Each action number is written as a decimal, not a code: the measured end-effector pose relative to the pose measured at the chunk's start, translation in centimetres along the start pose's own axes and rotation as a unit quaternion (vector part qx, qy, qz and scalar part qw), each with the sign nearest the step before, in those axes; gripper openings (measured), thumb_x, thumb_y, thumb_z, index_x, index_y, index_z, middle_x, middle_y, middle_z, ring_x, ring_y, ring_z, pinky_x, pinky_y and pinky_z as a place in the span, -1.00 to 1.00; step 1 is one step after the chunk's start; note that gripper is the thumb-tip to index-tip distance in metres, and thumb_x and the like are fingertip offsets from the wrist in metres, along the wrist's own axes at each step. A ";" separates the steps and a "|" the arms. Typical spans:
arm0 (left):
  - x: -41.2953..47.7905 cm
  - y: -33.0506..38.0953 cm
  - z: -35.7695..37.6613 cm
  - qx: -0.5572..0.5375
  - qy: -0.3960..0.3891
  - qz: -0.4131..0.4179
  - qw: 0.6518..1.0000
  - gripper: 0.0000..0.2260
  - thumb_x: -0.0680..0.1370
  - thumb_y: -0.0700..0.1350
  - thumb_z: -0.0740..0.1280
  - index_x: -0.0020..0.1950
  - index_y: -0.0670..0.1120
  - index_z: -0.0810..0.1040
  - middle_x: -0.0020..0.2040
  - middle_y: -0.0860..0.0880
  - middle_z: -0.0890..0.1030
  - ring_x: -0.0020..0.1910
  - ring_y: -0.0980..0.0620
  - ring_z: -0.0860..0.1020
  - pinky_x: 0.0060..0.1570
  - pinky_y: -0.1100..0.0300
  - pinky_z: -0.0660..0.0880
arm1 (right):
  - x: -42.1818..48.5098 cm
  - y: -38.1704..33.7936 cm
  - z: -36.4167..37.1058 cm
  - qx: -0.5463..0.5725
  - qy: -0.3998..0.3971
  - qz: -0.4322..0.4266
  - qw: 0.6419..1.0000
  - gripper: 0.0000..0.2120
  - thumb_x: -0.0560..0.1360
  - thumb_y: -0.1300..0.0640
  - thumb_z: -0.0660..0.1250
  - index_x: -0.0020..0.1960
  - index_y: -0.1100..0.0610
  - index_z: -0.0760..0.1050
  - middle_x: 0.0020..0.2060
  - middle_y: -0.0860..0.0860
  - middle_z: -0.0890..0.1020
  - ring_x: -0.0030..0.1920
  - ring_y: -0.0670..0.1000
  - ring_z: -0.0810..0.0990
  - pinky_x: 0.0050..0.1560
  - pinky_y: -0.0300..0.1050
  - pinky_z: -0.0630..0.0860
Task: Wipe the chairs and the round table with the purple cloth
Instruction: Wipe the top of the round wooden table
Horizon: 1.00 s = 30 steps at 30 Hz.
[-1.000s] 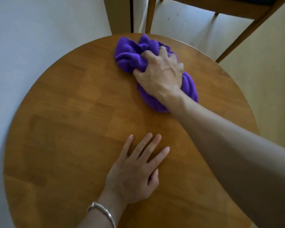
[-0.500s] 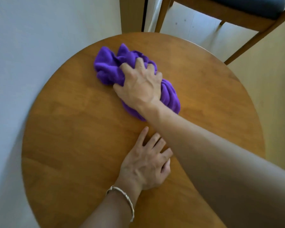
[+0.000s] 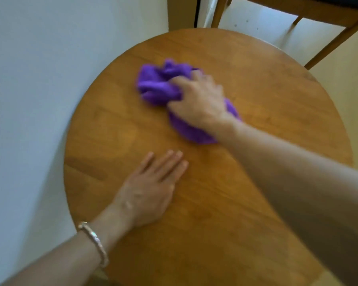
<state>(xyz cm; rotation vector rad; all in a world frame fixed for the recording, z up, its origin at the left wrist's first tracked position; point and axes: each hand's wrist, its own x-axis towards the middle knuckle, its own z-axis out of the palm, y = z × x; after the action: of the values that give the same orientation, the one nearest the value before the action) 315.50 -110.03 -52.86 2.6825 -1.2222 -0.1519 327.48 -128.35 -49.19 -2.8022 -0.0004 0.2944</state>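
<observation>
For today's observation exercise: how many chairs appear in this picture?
1: a wooden chair with a dark seat, top right, beyond the round table, partly cut off. Others may stand out of view.

Both forearms are bare; a silver bangle (image 3: 95, 242) circles the left wrist.

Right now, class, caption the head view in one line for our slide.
The right hand grips the purple cloth on the round table; left hand rests flat.
</observation>
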 end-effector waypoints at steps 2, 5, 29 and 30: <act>-1.9 -3.9 -1.6 -0.009 0.011 -0.108 0.994 -0.53 0.54 -0.09 0.05 0.45 -0.16 0.25 0.45 -0.08 0.29 0.42 -0.04 0.28 0.35 -0.05 0.16 | 0.5 4.1 -1.7 0.009 0.011 0.094 0.996 -0.50 0.46 -0.16 0.25 0.38 -0.17 0.33 0.35 0.10 0.35 0.33 0.22 0.32 0.30 0.19 0.27; -5.3 -7.9 -4.3 -0.050 0.026 -0.267 0.962 -0.53 0.55 -0.09 0.02 0.44 -0.21 0.29 0.41 -0.11 0.35 0.40 -0.05 0.32 0.33 -0.15 0.28 | -0.6 5.1 -1.2 0.009 0.045 0.178 0.983 -0.49 0.45 -0.16 0.26 0.39 -0.14 0.33 0.35 0.13 0.34 0.32 0.26 0.32 0.28 0.21 0.28; 11.6 4.7 -61.3 0.097 0.283 -0.059 0.952 -0.56 0.63 -0.05 0.08 0.51 -0.09 0.17 0.49 -0.07 0.24 0.46 -0.01 0.22 0.36 0.15 0.14 | -13.0 -11.5 -54.6 0.028 0.196 -0.129 0.972 -0.65 0.51 -0.03 0.32 0.28 -0.15 0.44 0.02 -0.07 0.45 0.04 0.00 0.50 0.10 0.02 0.50; 12.3 6.1 -62.7 0.100 0.283 -0.047 0.953 -0.55 0.62 -0.05 0.09 0.51 -0.09 0.17 0.49 -0.08 0.24 0.46 -0.02 0.22 0.37 0.13 0.15 | -14.3 -11.1 -56.4 0.024 0.213 -0.127 0.968 -0.66 0.50 -0.04 0.32 0.28 -0.16 0.44 0.02 -0.07 0.46 0.02 0.00 0.50 0.08 0.01 0.51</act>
<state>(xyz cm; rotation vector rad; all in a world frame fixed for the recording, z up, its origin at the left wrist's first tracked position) 329.77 -115.12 9.50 2.6540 -0.9627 0.7166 325.29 -136.13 9.49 -2.7179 -0.2475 -0.3640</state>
